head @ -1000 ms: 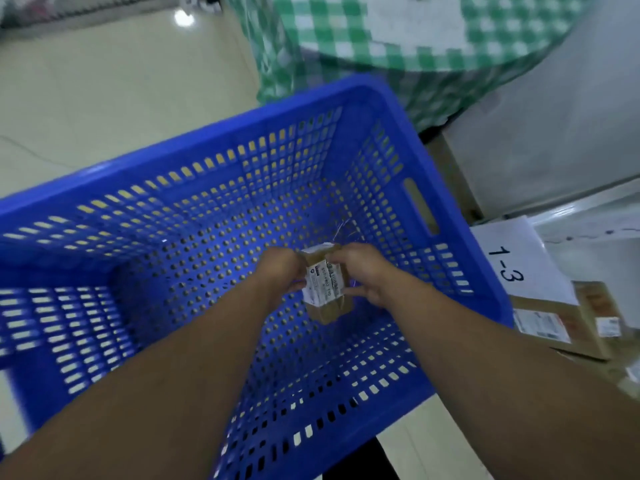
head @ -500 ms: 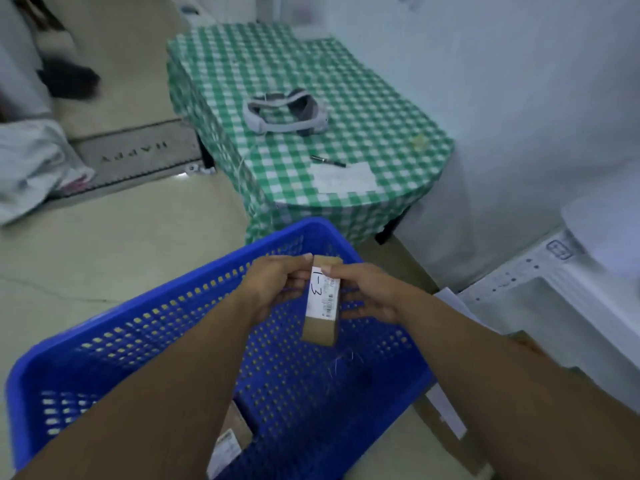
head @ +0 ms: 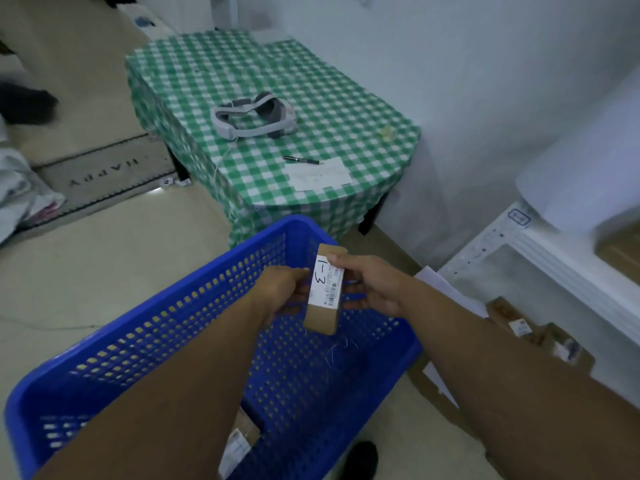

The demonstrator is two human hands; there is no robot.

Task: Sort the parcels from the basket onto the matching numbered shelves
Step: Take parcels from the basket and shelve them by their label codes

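A small brown cardboard parcel [head: 325,299] with a white label marked "1-3" is held upright above the blue plastic basket [head: 180,341]. My left hand [head: 282,289] grips its left side and my right hand [head: 370,284] pinches its right side, thumb on the label's top corner. Another labelled parcel [head: 240,441] lies on the basket floor, partly hidden under my left forearm. A white metal shelf [head: 554,261] stands at the right, with brown parcels [head: 530,330] on its lowest level.
A table with a green checked cloth [head: 277,161] stands behind the basket, carrying a white headset [head: 254,116], a pen and a paper sheet. A doormat [head: 104,171] lies on the beige floor at left. White walls close the right side.
The parcel came up out of the basket and now stands upright with its "1-3" label facing me. My view tilted up from the basket floor to the table and shelf.
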